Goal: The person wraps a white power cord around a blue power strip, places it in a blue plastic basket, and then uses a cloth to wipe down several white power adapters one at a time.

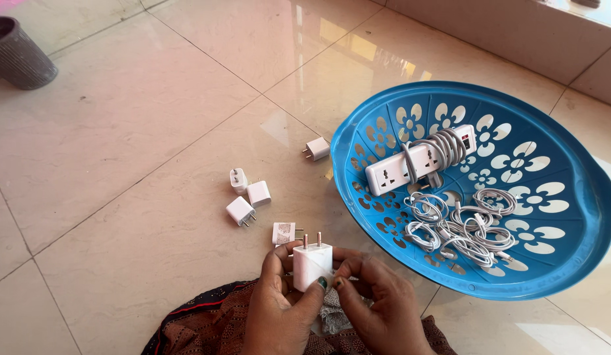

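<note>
Both hands grip one white plug adapter [312, 264] with its two pins pointing up, low in the middle of the view. My left hand [279, 309] wraps its left side and my right hand [381, 306] pinches its right side. A bit of grey-white cloth [329, 315] shows between my palms. On the tiled floor just beyond lie several more white adapters: one flat one [283, 233] right behind my hands, three in a cluster [246, 195], and one [316, 149] by the basket's rim.
A wide blue plastic basket [568, 197] with flower cut-outs rests on the floor at right, holding a white power strip [420, 160] wrapped in its cord and a heap of white cables [466, 227]. A dark ribbed pot [19, 52] stands far left. Patterned dark fabric [207, 325] covers my lap.
</note>
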